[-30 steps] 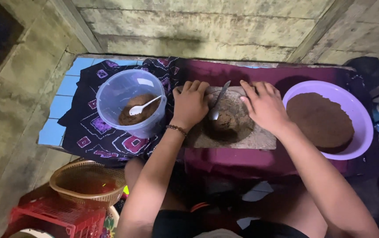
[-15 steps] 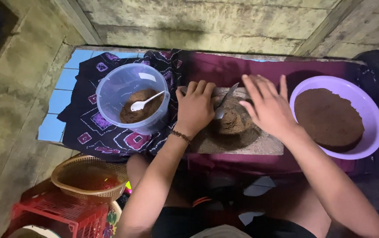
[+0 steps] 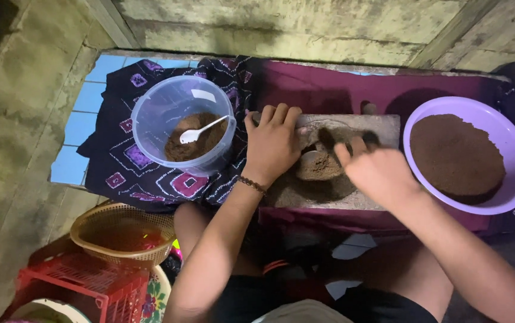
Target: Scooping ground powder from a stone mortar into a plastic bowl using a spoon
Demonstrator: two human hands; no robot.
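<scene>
My left hand (image 3: 274,143) lies flat on the left end of a grey stone slab (image 3: 383,128), fingers pointing away from me, beside a mound of brown powder (image 3: 319,166). My right hand (image 3: 377,170), blurred with motion, is over the right side of that mound; its fingers are spread and I cannot tell if it holds anything. A metal spoon (image 3: 312,157) rests at the mound. A clear plastic tub (image 3: 177,125) with brown powder and a white spoon (image 3: 200,129) stands to the left. A purple bowl (image 3: 512,185) full of brown powder stands to the right.
A dark patterned cloth (image 3: 126,161) lies under the tub and a maroon cloth (image 3: 329,90) under the slab. A woven basket (image 3: 123,230) sits on a red crate (image 3: 78,287) at lower left. A concrete wall (image 3: 281,24) rises behind.
My right hand has pulled back toward me across the powder mound, from the slab's far side to its near side. The left hand stays pressed on the slab. The view has shifted slightly.
</scene>
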